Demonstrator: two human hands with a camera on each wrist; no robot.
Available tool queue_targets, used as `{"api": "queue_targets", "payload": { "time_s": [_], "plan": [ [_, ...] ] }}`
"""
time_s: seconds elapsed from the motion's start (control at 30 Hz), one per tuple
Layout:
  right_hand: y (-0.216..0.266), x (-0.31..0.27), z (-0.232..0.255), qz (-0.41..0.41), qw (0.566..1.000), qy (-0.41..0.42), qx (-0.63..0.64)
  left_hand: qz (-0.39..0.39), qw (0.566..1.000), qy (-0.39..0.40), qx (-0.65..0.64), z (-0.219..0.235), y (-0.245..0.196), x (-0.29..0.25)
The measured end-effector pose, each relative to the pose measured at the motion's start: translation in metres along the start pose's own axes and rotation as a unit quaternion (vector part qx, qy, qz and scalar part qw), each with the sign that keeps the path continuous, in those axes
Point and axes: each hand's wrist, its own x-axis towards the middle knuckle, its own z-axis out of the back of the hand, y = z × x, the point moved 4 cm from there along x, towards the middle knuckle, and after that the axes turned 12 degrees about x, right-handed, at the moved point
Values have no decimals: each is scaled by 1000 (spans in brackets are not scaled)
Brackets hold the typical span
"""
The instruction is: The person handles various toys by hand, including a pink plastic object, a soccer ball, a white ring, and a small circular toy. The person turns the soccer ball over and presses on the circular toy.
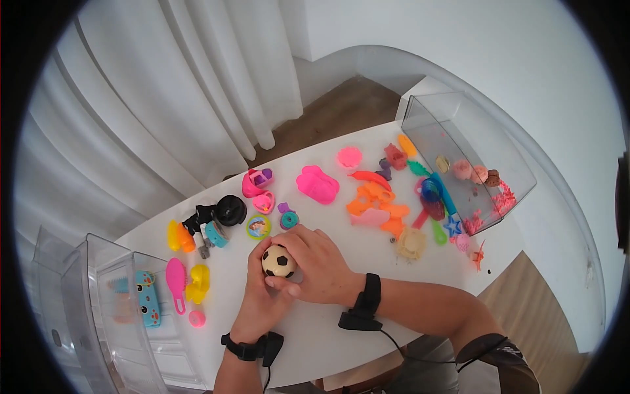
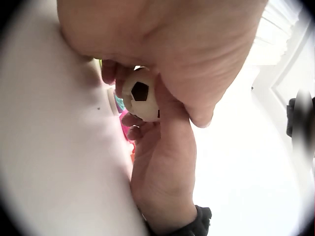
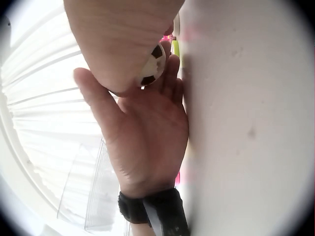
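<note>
- Cream-and-black round toy football (image 1: 278, 261): held between both hands, over the white tabletop (image 1: 226, 282).
- Right hand (image 1: 321, 268): fingers and thumb curled round the football.
- Left hand (image 1: 264, 305): cupped round the football's left side; finger contact appears partly hidden.
- Green-rimmed round plastic disc (image 1: 258, 227): near the left fingertips.
- Pink plastic hairbrush (image 1: 176, 279): left of both hands.

One soccer ball (image 1: 278, 261), one hairbrush (image 1: 176, 278), one blue star (image 1: 453, 226), two hands (image 1: 323, 265)
</note>
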Motion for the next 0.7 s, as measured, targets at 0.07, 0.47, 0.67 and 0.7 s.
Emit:
{"api": "queue_targets", "payload": {
  "time_s": [0.07,0.47,0.67,0.7],
  "plan": [
    [0,1,-2,8,1000,-1,-18,-6,1000,-30,7,2,0,2],
    [2,-7,-3,26,999,-4,21,27,991,-131,-4,-7,11,8],
    [13,-25,16,38,998,6,44,86,985,-151,20,-15,5,4],
    [13,-28,16,44,998,5,50,90,985,-144,13,-13,20,4]
  ]
}}
